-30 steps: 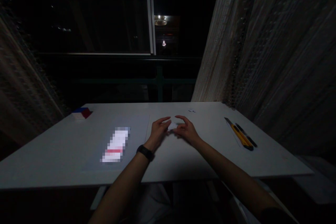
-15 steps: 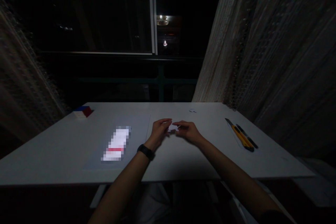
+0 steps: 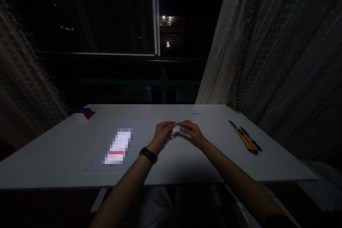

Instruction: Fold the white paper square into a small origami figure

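A small white piece of paper [image 3: 176, 129] is pinched between both hands above the middle of the white table [image 3: 187, 160]. My left hand [image 3: 161, 134] grips its left side with curled fingers; a dark watch sits on that wrist. My right hand [image 3: 191, 131] pinches its right side with thumb and fingers together. Most of the paper is hidden by the fingers.
A blurred white card [image 3: 119, 146] lies on a large sheet [image 3: 139, 128] to the left. A red, white and blue cube [image 3: 83, 113] sits at the far left corner. A yellow utility knife [image 3: 244, 137] and a dark pen [image 3: 251, 138] lie at the right. Curtains hang on both sides.
Both hands have drawn closer together around the paper, and the fingers have closed more tightly on it. The view shifted slightly.
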A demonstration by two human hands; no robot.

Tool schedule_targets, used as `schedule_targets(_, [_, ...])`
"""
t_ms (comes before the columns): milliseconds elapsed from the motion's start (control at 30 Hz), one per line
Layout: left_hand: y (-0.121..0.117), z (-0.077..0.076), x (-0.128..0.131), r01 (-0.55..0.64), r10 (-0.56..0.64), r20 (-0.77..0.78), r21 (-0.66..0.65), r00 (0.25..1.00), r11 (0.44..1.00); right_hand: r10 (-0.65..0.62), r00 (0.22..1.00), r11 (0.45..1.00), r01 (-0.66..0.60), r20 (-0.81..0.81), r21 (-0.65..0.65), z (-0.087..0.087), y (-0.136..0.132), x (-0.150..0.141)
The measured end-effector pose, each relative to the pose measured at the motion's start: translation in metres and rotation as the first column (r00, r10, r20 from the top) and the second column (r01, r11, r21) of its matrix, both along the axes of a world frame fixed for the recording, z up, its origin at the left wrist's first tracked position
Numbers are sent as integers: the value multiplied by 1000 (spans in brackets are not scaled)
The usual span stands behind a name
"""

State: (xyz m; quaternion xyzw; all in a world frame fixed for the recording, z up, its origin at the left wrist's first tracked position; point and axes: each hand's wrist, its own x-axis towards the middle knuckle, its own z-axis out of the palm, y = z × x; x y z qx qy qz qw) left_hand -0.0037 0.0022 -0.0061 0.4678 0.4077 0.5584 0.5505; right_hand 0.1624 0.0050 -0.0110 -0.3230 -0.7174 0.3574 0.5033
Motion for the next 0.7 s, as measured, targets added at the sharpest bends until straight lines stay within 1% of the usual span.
schedule_targets(67, [-1, 1, 0, 20, -20, -10, -9, 1000, 1000, -43, 999, 999, 42, 24, 27, 0, -1, -3])
schedule_targets(167, [-2, 2, 0, 107, -107, -6, -17, 994, 994, -80, 996, 996, 79, 37, 44, -2, -3, -8])
schedule_targets(300, [-5, 4, 0, 180, -181, -6, -28, 984, 983, -152, 988, 988, 152, 11, 22, -3, -4, -10])
schedule_targets(367, [-6, 4, 0, 197, -197, -42, -14, 979, 980, -205, 979, 979, 205, 8, -2, -3, -3, -10])
schedule_targets(433, [-5, 4, 1, 174, -169, -113, 39, 979, 984, -249, 968, 968, 249, 4, -28, -5, -1, -9])
schedule_targets(567, [-3, 2, 2, 66, -20, -265, 167, 964, 984, -301, 954, 944, 300, 11, -137, -12, 4, -8])
schedule_targets(633, [-2, 0, 3, 33, 45, -333, 225, 942, 974, -285, 958, 939, 284, 23, -194, -14, 6, -7])
schedule_targets(700, [-3, -2, 4, 18, 86, -368, 269, 926, 963, -257, 967, 940, 251, 7, -233, -16, 7, -7])
